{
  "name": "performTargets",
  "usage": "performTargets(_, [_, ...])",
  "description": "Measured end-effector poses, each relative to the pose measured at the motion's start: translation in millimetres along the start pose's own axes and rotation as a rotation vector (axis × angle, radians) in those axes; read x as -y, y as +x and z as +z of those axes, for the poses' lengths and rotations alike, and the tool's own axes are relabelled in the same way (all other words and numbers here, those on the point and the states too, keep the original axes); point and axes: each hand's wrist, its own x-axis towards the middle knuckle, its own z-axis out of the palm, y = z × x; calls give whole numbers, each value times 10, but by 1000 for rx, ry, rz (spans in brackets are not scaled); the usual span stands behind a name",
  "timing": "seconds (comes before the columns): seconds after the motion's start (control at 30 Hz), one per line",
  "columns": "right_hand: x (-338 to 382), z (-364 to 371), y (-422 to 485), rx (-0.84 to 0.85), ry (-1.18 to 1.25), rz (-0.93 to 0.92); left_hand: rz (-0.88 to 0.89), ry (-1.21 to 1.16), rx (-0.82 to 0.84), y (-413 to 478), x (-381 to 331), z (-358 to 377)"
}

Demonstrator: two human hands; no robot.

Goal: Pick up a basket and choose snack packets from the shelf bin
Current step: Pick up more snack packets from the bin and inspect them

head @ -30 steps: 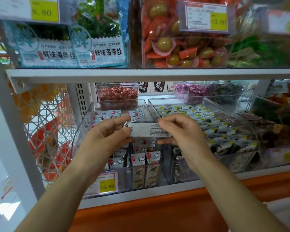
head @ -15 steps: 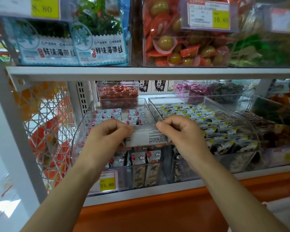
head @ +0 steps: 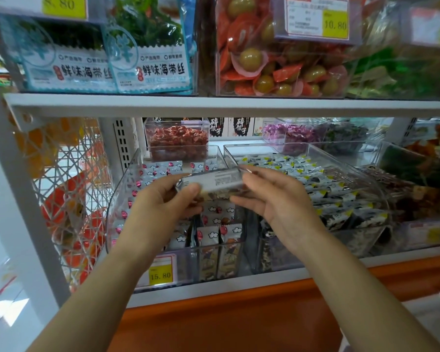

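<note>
Both bare hands were raised in front of the lower shelf, holding one small, pale, rectangular snack packet between them. The left hand pinched the packet's left end, thumb in front and fingers curled over the top edge. The right hand gripped the right end, its fingers closed over the upper corner and the thumb below. The packet lay roughly level, its printed white back turned towards the camera; the print was too blurred to read.

Directly behind and below the fingers stood a clear plastic shelf bin filled with small white packets marked with red balloons and clouds. A yellow price tag reading 15.80 was fixed to the bin's front, below the left wrist. Just right of the right hand, a second clear plastic bin held black-and-white packets with yellow corners. Behind the fingers, further back on the shelf, sat a small clear box of red wrapped sweets.

To the left of the left hand, beyond the white shelf upright, hung a white wire mesh panel with orange items showing through it. Above the fingers, the upper white shelf board carried blue-edged seaweed bags and a clear bin of green olives in red wrappers, with a 10.80 tag on its front. An orange panel ran below the lower shelf, under both forearms. No basket could be made out in either hand.
</note>
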Motion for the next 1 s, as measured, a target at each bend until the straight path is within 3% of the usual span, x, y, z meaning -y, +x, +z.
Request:
performTargets(0.07, [5,-21,-3,44,-67,-44,-25,-62,-10,6,-3,14])
performTargets(0.13, [5,-45,-5,-14,-142,-74,-18,-63,10,4,-20,38])
performTargets(0.5, [57,-104,11,-179,63,38,-17,35,42,61,-3,192])
performTargets(0.6, [77,-216,26,-316,28,-3,110,271,-9,138,103,182])
performTargets(0.73, [85,-304,31,-331,49,15,349,698,184,202,204,203])
performTargets(0.83, [74,-284,19,-296,-59,-16,289,947,227,225,263,274])
performTargets(1.0, [113,-190,-17,-201,-528,-251,200,977,251,268,280,264])
